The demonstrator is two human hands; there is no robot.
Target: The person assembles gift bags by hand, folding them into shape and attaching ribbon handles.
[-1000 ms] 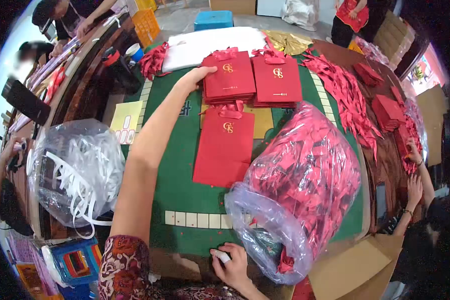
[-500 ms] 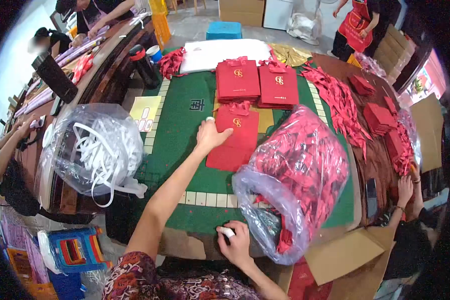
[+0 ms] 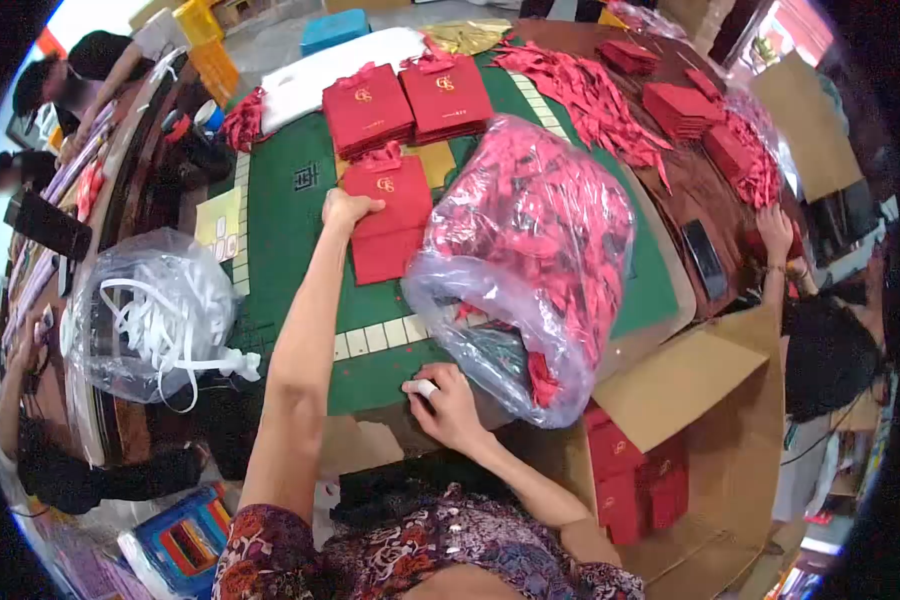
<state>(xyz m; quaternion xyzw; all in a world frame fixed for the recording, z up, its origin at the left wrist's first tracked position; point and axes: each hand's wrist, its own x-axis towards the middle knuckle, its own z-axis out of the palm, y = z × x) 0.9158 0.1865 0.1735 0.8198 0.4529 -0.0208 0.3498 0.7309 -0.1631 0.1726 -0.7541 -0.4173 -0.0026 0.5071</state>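
Note:
My left hand [image 3: 348, 210] is at the left edge of a red paper gift bag [image 3: 390, 200] with a gold logo and a ribbon bow at its top. Its thumb lies over the bag's face and the other fingers curl at the edge, partly hidden. The bag lies flat on the green mat [image 3: 280, 240], its lower part folded. Near the mat's front edge is my right hand [image 3: 448, 408], fingers curled together, with a white wrap on one finger; whatever they hold, if anything, is hidden. A clear plastic sack [image 3: 540, 230] full of red ribbons lies just beyond it, mouth toward me.
Two stacks of red bags [image 3: 367, 108] stand behind. A plastic bag of white straps [image 3: 160, 320] is at left. Loose red ribbons [image 3: 595, 95] and a phone [image 3: 705, 258] lie at right. An open cardboard box [image 3: 715, 440] holds red bags. Other people work on both sides.
The view has swung right and down, so the table shifts left and upward and more of the box shows. My left hand stays at the bag's edge; my right hand remains curled near the front edge.

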